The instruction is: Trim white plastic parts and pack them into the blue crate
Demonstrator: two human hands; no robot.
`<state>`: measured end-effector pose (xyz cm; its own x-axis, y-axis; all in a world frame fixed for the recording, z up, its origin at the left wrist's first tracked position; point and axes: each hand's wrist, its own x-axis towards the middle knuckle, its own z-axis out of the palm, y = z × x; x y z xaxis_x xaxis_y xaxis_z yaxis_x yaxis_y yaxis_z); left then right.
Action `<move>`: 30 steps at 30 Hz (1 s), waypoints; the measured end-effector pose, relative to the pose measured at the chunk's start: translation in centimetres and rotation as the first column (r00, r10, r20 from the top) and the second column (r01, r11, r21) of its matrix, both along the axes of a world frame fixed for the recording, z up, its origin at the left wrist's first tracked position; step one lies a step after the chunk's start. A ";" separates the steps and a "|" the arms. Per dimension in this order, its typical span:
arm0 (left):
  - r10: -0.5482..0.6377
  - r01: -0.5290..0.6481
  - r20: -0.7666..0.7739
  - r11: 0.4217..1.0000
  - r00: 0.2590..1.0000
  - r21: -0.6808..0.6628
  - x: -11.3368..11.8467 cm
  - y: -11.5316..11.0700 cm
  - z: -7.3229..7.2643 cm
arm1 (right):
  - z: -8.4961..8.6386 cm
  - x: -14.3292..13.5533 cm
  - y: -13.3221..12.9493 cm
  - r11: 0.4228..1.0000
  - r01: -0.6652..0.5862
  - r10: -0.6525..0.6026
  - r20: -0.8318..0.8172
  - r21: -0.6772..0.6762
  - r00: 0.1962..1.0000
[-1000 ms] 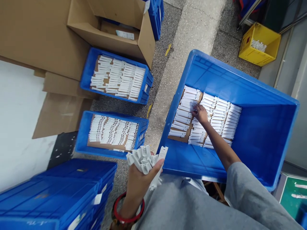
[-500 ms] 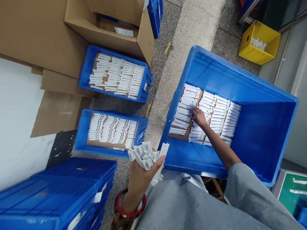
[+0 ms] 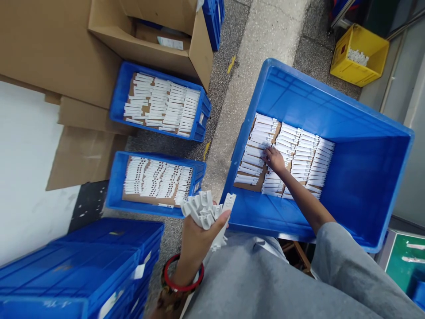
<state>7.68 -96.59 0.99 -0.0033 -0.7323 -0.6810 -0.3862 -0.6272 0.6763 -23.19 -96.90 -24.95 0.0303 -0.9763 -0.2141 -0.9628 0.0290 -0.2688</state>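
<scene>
My left hand (image 3: 199, 237), with a red bangle at the wrist, is wrapped round a bunch of white plastic parts (image 3: 204, 210) near the bottom middle. Inside the large blue bin (image 3: 358, 173), rows of white strips (image 3: 300, 161) lie on brown cardboard. My right hand (image 3: 275, 160) reaches into this bin, its bent fingertips on a strip between the two leftmost rows. The fingertips are pressed close, and what they pinch is too small to make out.
Two smaller blue crates (image 3: 114, 104) with rows of white parts stand left. An open cardboard box (image 3: 202, 53) is behind them. Stacked blue crates (image 3: 99, 257) fill the lower left. A yellow bin (image 3: 378, 57) holds small white pieces at the upper right.
My left hand has shifted slightly right and up with its bunch of parts. My right hand stays at nearly the same spot in the row. The view has moved a little.
</scene>
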 end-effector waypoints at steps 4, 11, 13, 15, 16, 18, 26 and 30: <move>-0.016 0.016 0.027 1.000 1.000 -0.022 0.2 0.1 -0.2 | 0.1 0.1 -0.1 1.000 -0.005 0.006 -0.010 0.009 1.000; -0.041 0.043 0.023 0.998 0.999 -0.054 0.2 0.2 -0.1 | 0.2 0.3 -0.2 1.000 0.010 -0.009 -0.030 0.024 1.000; -0.038 0.039 0.021 0.998 0.999 -0.048 0.2 0.2 -0.2 | 0.3 0.3 -0.3 0.999 0.013 -0.012 -0.032 0.030 0.999; -0.027 0.027 0.017 0.999 0.999 -0.036 0.2 0.3 -0.3 | 0.5 0.3 -0.5 0.999 0.016 -0.015 -0.032 0.036 0.999; -0.023 0.023 0.013 0.999 1.000 -0.031 0.2 0.3 -0.4 | 0.6 0.3 -0.6 0.999 0.018 -0.017 -0.033 0.040 0.999; -0.023 0.024 0.006 0.999 1.000 -0.033 0.3 0.4 -0.5 | 0.8 0.3 -0.9 0.999 0.022 -0.021 -0.036 0.048 0.999; -0.055 0.056 0.027 0.997 0.998 -0.052 0.4 0.2 -0.5 | 1.5 0.5 -2.0 0.997 0.005 -0.001 -0.059 0.071 0.998; -0.059 0.059 0.002 0.998 0.998 -0.039 0.4 0.2 -0.6 | 2.2 0.5 -1.7 0.998 -0.019 0.023 -0.066 0.063 0.998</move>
